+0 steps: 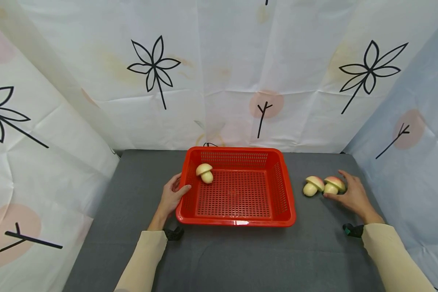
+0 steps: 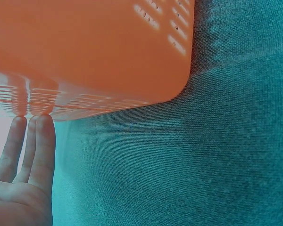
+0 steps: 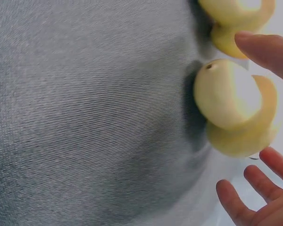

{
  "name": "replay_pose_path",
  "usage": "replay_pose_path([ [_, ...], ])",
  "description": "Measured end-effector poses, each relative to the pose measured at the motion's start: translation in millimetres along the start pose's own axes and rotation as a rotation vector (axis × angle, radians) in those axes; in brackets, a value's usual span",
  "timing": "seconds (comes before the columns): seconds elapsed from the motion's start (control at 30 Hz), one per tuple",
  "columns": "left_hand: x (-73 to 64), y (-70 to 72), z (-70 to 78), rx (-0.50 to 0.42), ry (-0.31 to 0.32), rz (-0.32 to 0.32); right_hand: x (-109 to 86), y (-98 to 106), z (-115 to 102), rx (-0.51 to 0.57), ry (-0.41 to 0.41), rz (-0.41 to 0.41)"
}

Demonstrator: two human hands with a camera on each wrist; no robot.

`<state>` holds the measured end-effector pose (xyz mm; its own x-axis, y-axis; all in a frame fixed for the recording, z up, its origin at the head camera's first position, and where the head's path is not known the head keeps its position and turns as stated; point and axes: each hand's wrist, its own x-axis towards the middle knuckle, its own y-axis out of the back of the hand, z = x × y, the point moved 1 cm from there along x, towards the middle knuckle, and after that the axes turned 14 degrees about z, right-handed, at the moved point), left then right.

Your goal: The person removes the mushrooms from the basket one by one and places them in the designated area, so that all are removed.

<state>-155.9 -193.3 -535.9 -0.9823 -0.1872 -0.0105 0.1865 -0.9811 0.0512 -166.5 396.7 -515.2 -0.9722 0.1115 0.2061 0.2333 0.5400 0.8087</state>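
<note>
A red plastic basket (image 1: 237, 221) with slotted walls stands on the grey table. My left hand (image 1: 170, 196) holds its left rim, thumb over the edge; in the left wrist view, extended fingers (image 2: 43, 146) meet the outer wall. Inside the basket, at the left, lies a toy mushroom (image 1: 205, 173) with a pale yellow cap. Two more toy mushrooms with pink-tinged caps lie side by side right of the basket: a left one (image 1: 313, 186) and a right one (image 1: 333, 185). My right hand (image 1: 353, 194) is around the right mushroom, thumb and fingers spread on either side of it.
White cloth walls (image 1: 226, 73) with printed leaves close off the back and both sides. The grey tabletop (image 1: 241, 259) runs in front of the basket. A dark band (image 1: 174, 233) sits at the left wrist, another (image 1: 353, 230) at the right.
</note>
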Motion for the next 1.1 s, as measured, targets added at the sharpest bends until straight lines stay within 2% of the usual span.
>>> replay_pose_path([
  [0.3,-0.1,0.9,-0.8,-0.012,0.007,-0.005,-0.8,10,-17,0.002,0.026,0.023],
  [0.7,-1.6,0.9,1.0,-0.003,0.008,0.009,-1.2,18,-51,0.025,0.118,0.045],
  [1.1,-1.0,-0.2,0.4,-0.003,0.009,0.003,-0.7,22,-91,0.076,0.176,0.008],
])
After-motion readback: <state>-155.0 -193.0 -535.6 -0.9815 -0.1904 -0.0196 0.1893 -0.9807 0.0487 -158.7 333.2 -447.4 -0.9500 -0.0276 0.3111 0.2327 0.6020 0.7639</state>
